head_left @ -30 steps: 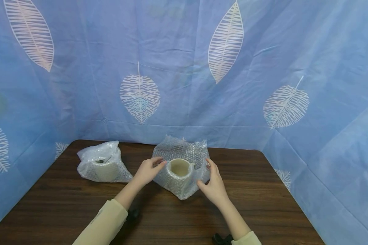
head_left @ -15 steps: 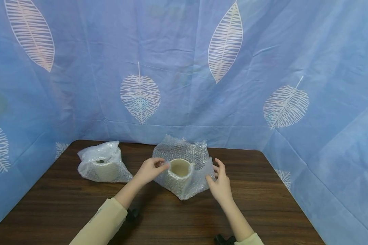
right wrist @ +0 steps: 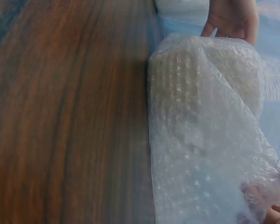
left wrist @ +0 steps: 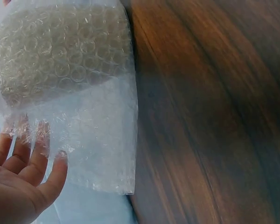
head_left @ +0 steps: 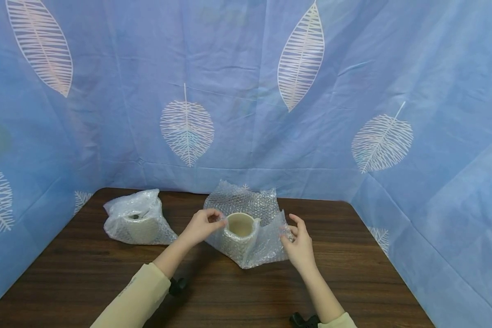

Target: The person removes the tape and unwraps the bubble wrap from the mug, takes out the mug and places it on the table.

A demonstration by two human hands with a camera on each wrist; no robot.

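A cream mug [head_left: 241, 224] stands upright on a sheet of bubble wrap [head_left: 266, 248], its handle toward the right. The wrap covers the mug's near side, and its back part spreads flat behind. At the mug's left rim, my left hand [head_left: 201, 226] pinches the wrap's edge between thumb and fingers. In the left wrist view, several fingers [left wrist: 35, 163] show through and below the clear sheet. My right hand [head_left: 301, 248] pinches the right flap, drawn out sideways from the mug. Close up in the right wrist view, the bubble wrap [right wrist: 200, 154] stretches from mug to fingers.
Another bundle of bubble wrap [head_left: 141, 228] with a pale cup-like thing inside sits to the left on the dark wooden table [head_left: 229, 300]. A blue leaf-patterned curtain [head_left: 246, 136] hangs along the table's back and sides. Black devices [head_left: 177, 287] sit at both wrists.
My right hand has moved right, and the right flap is pulled out wider from the mug. My left hand has closed in slightly at the left rim. The mug stays put.
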